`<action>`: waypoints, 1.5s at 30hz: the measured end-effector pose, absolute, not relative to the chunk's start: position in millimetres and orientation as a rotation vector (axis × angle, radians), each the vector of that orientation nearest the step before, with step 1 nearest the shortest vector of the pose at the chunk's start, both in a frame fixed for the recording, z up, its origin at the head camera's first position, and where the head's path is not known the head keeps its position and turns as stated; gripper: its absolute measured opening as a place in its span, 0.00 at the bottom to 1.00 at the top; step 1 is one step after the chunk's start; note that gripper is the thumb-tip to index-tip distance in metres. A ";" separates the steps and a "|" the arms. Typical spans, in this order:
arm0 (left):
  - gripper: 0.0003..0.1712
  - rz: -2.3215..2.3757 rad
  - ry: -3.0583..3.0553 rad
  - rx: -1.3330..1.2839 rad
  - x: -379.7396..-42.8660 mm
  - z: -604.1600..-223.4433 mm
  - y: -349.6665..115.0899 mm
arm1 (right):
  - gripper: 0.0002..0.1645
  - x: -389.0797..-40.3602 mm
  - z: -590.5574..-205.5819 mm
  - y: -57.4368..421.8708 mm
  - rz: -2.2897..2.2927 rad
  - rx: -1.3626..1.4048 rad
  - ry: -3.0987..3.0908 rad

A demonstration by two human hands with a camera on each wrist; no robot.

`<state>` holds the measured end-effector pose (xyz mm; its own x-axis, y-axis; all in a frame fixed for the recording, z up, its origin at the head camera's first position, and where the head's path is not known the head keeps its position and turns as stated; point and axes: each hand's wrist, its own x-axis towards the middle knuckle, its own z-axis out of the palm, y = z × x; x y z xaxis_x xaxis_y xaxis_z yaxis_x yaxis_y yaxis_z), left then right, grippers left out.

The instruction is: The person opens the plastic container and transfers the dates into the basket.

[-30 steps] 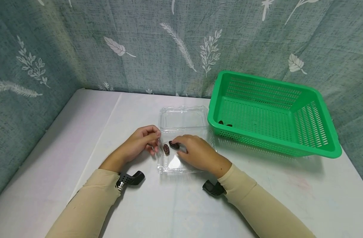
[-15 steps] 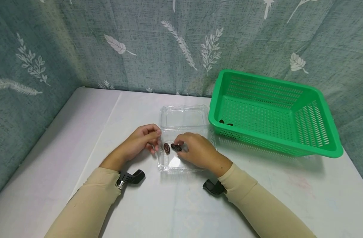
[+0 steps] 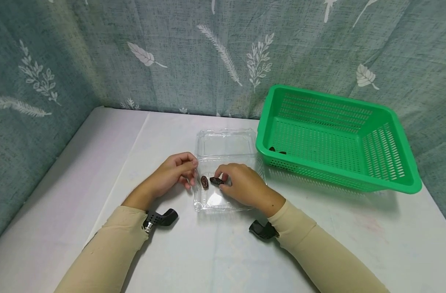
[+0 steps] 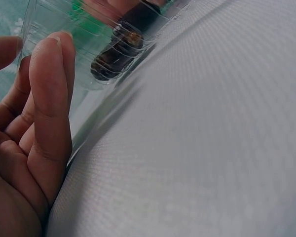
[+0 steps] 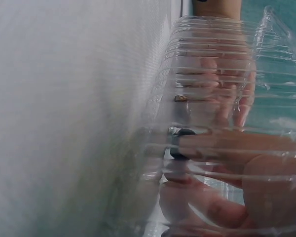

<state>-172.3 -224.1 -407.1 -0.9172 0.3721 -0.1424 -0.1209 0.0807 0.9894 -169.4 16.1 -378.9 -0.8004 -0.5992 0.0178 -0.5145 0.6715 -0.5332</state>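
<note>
An open clear plastic clamshell container [image 3: 228, 203] lies on the table, its lid [image 3: 226, 144] folded back. Inside, near the left wall, rests a dark brown, wrinkled date [image 3: 204, 182]. Beside it is a second date [image 3: 215, 181], pinched between the thumb and fingers of my right hand [image 3: 244, 185] low over the container's floor. My left hand [image 3: 173, 173] holds the container's left rim between thumb and forefinger. In the left wrist view, the near date [image 4: 111, 59] shows through the ribbed plastic wall. The right wrist view looks through the container's wall at both hands.
A green plastic basket [image 3: 336, 181] stands to the right, close against the container. Two dark pieces [image 3: 277, 151] lie in its near left corner. A patterned grey-green cloth [image 3: 179, 73] hangs behind the white-covered table [image 3: 208, 260].
My right hand has shifted the second date slightly right and toward me within the container, and its finger grip has changed a little. The left hand stays at the rim.
</note>
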 end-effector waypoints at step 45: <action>0.16 1.874 2.052 0.240 -169.8 -406.2 -217.7 | 0.10 -172.9 -321.6 61.6 -1.536 -0.992 2.543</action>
